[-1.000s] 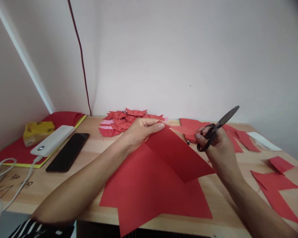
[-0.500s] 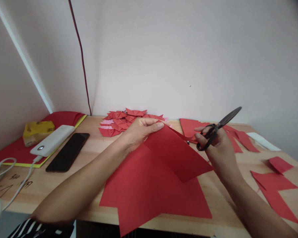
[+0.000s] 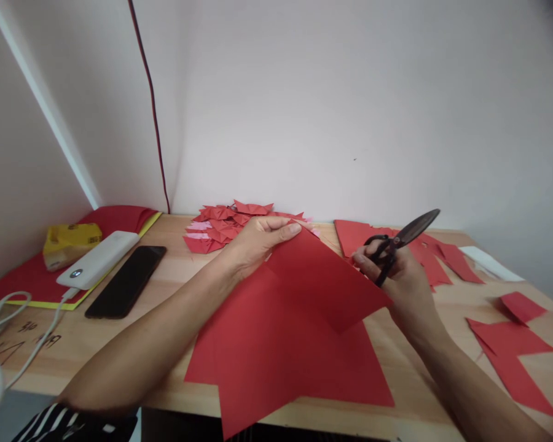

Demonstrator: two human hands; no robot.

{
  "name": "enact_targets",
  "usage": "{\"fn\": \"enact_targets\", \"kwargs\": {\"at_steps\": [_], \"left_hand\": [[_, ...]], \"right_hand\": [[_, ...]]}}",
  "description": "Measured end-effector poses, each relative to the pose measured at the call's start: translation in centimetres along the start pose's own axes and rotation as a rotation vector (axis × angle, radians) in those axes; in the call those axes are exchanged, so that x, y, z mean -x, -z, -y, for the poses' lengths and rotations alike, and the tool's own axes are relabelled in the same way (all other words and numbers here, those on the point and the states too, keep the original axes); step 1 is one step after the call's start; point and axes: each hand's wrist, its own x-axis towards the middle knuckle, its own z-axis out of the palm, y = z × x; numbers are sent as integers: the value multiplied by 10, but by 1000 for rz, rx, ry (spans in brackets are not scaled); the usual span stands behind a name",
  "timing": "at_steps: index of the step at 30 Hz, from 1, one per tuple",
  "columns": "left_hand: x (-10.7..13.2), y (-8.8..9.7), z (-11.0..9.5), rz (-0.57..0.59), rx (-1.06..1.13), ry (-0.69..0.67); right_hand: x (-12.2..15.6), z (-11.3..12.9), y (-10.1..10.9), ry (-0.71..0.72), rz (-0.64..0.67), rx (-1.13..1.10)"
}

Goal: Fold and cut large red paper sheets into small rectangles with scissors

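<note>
We have the left hand (image 3: 260,244) closed in a pinch, thumb over bent fingers, on the top corner of a red sheet (image 3: 325,276). The sheet is tilted above the tabletop (image 3: 69,359), in front of more red paper (image 3: 262,362) whose lowest corner hangs past the near edge.

Our right hand (image 3: 405,276) is curled around the handles of dark scissors (image 3: 417,228), blades together and pointing up to the right. Its thumb and fingertips are at the sheet's upper right edge; we cannot tell how firmly they grip there.

Beyond the left hand we see a heap of folded red pieces (image 3: 216,232). Cut red pieces (image 3: 516,339) lie to our right, and a black phone (image 3: 126,282) lies beside a white power bank (image 3: 96,261) to our left.
</note>
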Motion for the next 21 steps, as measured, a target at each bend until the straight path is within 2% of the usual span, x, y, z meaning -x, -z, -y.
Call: {"fn": "enact_targets", "kwargs": {"at_steps": [5,10,12,14,17,19,21], "left_hand": [[-3,6,1,-140,-150,-71],[-6,12,5,-308,-580,-284],[-8,15,5,-311,-694,-375],[-9,18,4,-262,-714,-435],[-9,20,4,-172,-639,-381],[-8,18,4,-170,-596,-299],[-6,15,5,-208,-624,-275]], "right_hand": [[1,-2,3,12,-20,-21],[3,-1,4,-3,4,3],[3,0,4,10,-1,4],[4,1,5,16,-21,11],[4,3,5,1,-35,31],[3,4,6,-3,-26,63],[2,6,7,1,-13,98]]}}
